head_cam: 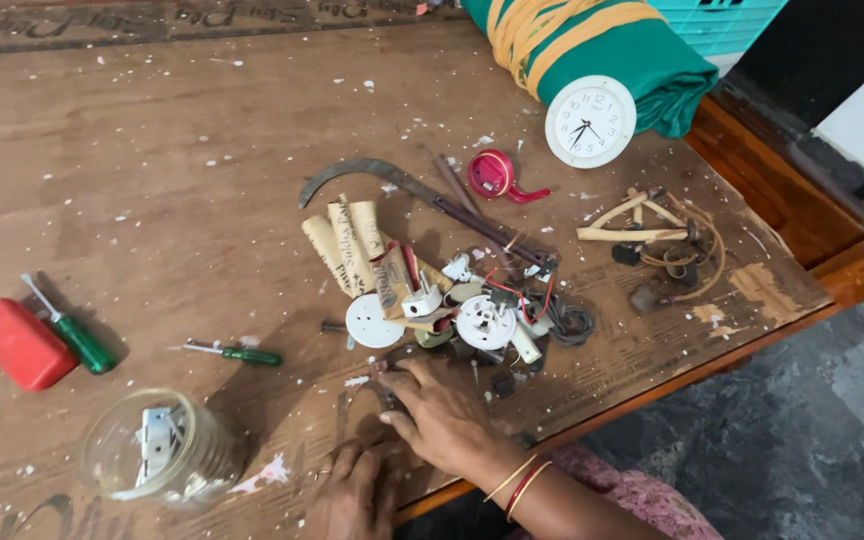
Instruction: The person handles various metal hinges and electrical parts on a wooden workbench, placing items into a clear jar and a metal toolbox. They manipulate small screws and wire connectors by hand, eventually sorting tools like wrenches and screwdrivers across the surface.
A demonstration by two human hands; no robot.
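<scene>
Right hand (442, 415) spread flat beside heaped electrical scraps (462, 305) on worktop (152, 180); left hand (352, 490) loosely curled, gripping nothing visible.

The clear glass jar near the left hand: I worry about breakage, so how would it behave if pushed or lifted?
The clear jar looks like glass, so probably fragile and fairly heavy for its size. It seems to lie tilted on the wooden table, so a push may roll it. The white part inside would likely rattle or slide out. The left hand rests nearby, not touching it.
</scene>
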